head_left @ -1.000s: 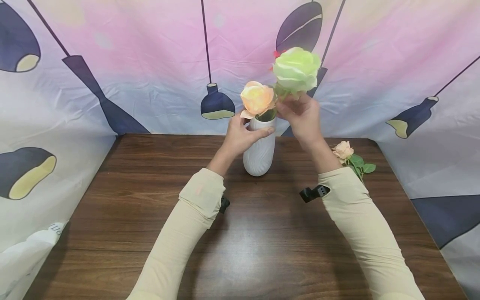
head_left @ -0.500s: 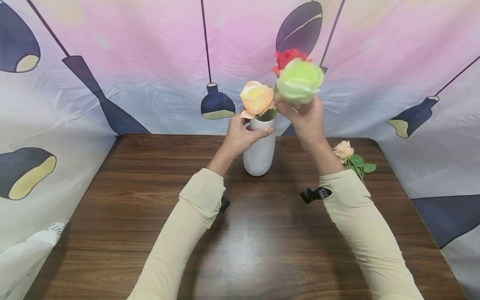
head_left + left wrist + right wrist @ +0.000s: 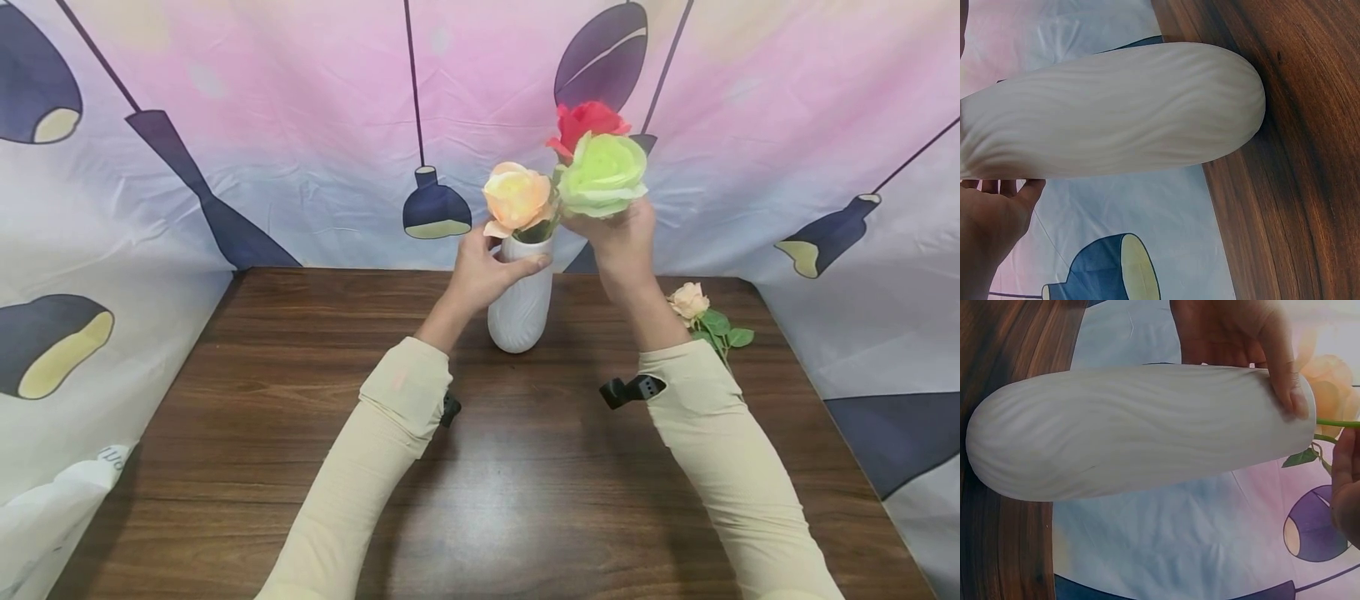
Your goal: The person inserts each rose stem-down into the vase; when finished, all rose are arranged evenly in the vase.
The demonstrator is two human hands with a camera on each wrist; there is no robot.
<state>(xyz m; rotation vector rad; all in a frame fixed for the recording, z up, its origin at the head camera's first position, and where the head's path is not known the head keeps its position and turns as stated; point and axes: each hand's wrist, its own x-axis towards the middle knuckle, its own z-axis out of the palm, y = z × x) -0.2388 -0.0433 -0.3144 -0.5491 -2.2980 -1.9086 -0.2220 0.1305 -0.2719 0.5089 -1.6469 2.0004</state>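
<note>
A white ribbed vase (image 3: pixel 520 312) stands upright on the table. My left hand (image 3: pixel 480 271) grips it just below the rim, its thumb (image 3: pixel 1297 400) across the front in the right wrist view. A peach rose (image 3: pixel 517 198) rises from the mouth. To its right, a large pale green rose (image 3: pixel 603 175) overlaps a red rose (image 3: pixel 585 127) behind it. My right hand (image 3: pixel 622 246) is beneath the green bloom, which hides its fingertips in the head view. The right wrist view shows that hand (image 3: pixel 1349 487) pinching a green stem (image 3: pixel 1335 424) at the vase mouth.
A pale peach rose (image 3: pixel 688 302) with green leaves lies on the brown wooden table (image 3: pixel 480 500), beside my right forearm. A printed cloth backdrop (image 3: pixel 330 150) hangs close behind the table and along both sides.
The green rose has come down and slightly right with my right hand, tilting toward me and uncovering more of the red rose. My left hand and the vase have stayed put.
</note>
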